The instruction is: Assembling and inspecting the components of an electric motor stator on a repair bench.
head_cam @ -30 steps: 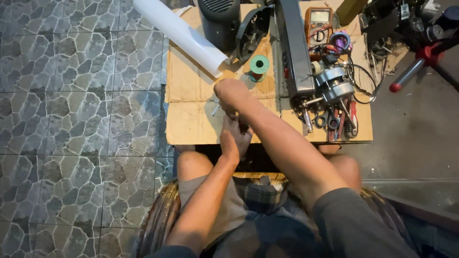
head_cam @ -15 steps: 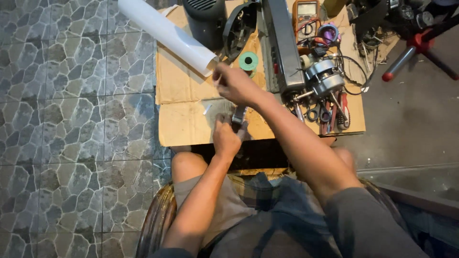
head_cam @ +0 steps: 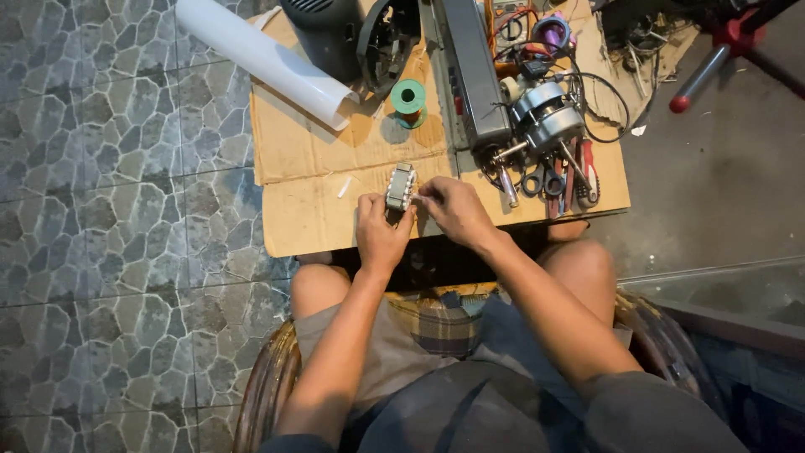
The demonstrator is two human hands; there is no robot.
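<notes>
The left hand (head_cam: 379,231) holds a small metal motor core (head_cam: 401,186) upright between thumb and fingers, its grip closed around the lower end, just above the near part of the cardboard worktop (head_cam: 310,210). The right hand (head_cam: 453,210) comes in from the core's right side, fingertips pinched narrow at its edge — whether they hold a bit of wire or only touch the core I cannot tell, the detail is too small.

As for how far the work has come, my judgement is that it is midway: the core is out of any housing and in hand, bare of visible winding on the side that shows, and nothing around it looks assembled yet.

Beyond the core, toward the far side of the worktop, stands a green spool (head_cam: 409,100), upright and well apart from the hands. Left of the spool lies a white rolled sheet (head_cam: 260,59), slanting off the worktop's corner. Right of the core a long grey metal bar (head_cam: 474,80) runs away from the person, and past it sit a silver motor (head_cam: 545,113), scissors (head_cam: 541,180) and red-handled tools (head_cam: 587,172), crowded together with loose wires. A dark fan housing (head_cam: 323,29) sits behind the spool.

Nothing lies between the hands and the spool — the clutter keeps to the core's right.
</notes>
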